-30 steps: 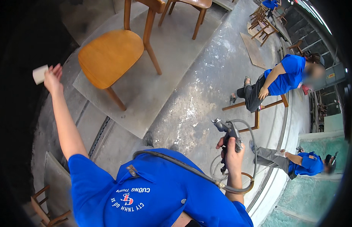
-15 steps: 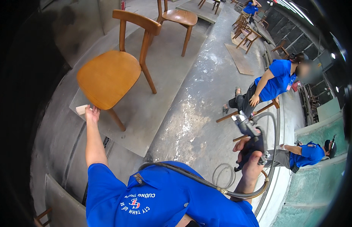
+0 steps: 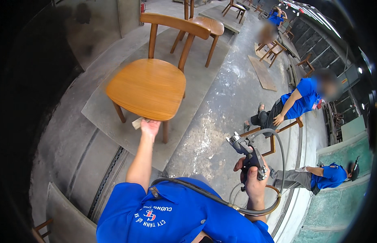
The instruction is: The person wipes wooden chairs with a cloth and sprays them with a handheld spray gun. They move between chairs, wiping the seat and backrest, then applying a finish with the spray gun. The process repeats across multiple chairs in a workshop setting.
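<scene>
A wooden chair [image 3: 147, 87] with a glossy orange-brown seat and curved backrest stands on a grey board [image 3: 192, 87]. My left hand [image 3: 150, 127] is at the near edge of its seat, with the fingertips hidden underneath. That hand grips a small pale block [image 3: 137, 122], which sticks out beside the fingers. Held up at the right, my right hand [image 3: 255, 180] is closed around a spray gun [image 3: 253, 158] with a black handle and a metal head. A hose [image 3: 282, 156] loops from the gun and runs across my chest.
Behind the chair is a second wooden chair [image 3: 208, 26]. A co-worker in blue [image 3: 304, 97] sits at the right, and another co-worker [image 3: 333, 178] stands by the green wall panels [image 3: 330, 214]. A floor rail [image 3: 109, 174] runs in front of the board.
The chair has turned, its seat now facing more toward me. My left hand and the block have shifted right along with it. The spray gun has moved slightly left, and the view has shifted.
</scene>
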Demonstrator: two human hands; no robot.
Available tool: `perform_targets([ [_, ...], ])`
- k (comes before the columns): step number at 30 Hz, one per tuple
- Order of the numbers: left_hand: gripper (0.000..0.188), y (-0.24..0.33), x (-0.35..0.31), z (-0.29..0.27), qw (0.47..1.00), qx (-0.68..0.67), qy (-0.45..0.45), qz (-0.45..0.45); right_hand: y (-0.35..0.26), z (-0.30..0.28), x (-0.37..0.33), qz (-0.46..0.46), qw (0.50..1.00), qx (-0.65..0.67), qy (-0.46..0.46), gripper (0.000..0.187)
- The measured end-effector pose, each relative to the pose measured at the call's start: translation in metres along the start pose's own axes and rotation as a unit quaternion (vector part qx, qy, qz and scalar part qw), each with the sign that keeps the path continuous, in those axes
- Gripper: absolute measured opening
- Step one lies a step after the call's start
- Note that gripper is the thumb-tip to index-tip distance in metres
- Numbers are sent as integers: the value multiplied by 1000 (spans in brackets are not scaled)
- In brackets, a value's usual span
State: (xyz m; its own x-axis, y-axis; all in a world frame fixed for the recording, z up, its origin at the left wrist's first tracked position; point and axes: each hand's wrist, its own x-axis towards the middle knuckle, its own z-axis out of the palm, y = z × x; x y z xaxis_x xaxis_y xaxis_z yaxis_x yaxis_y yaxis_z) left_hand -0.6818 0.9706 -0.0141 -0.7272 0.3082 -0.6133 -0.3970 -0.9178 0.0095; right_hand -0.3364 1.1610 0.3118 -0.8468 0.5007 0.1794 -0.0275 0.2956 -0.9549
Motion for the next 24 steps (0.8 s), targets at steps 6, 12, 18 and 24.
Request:
perform_targets([
  [6, 62, 9, 14, 17, 979, 82, -112, 151, -6, -1, 17, -126, 989, 63, 40, 85],
  [12, 57, 55, 60, 43, 947, 185, -97, 244, 26, -50, 51, -49, 997, 66, 11, 60],
  [18, 56, 48, 77, 58, 929, 257, 0, 266, 68, -104, 102, -24, 994, 89, 65, 69],
  [24, 55, 4, 68, 28, 908, 296, 97, 278, 97, -162, 169, 43, 990, 124, 57, 56],
])
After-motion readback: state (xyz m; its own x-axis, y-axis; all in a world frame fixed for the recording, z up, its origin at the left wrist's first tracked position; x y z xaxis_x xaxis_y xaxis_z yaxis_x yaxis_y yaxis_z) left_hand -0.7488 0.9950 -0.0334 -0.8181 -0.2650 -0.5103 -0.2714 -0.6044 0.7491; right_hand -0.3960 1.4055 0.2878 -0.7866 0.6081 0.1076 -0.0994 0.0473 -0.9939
